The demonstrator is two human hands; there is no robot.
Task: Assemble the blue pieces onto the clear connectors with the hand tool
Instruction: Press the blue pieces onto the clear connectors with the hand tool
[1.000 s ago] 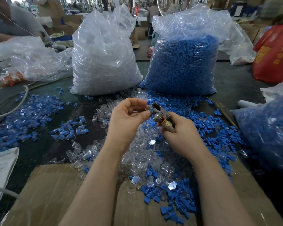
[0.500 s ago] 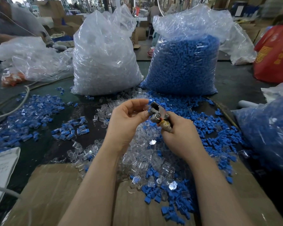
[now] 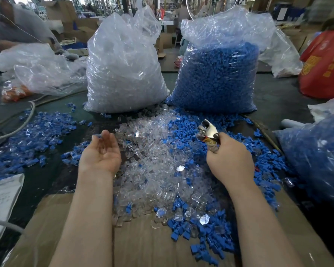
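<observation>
The right hand (image 3: 229,162) grips the tool (image 3: 207,132), its long axis pointing up and away, while the left hand (image 3: 101,153), palm-up with relaxed fingers and holding nothing, is just beside the clear connectors (image 3: 154,160) lying between both hands.

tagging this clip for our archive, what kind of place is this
Probably a small factory or assembly workshop: big sacks of clear connectors and blue pieces stand on the bench, loose parts are heaped in front, and stacked cardboard boxes fill the background.

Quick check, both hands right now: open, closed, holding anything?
Left hand: open, palm up, nothing visibly held; fingertips blurred.
Right hand: closed, fingers curled round the handle of the metal hand tool.
</observation>
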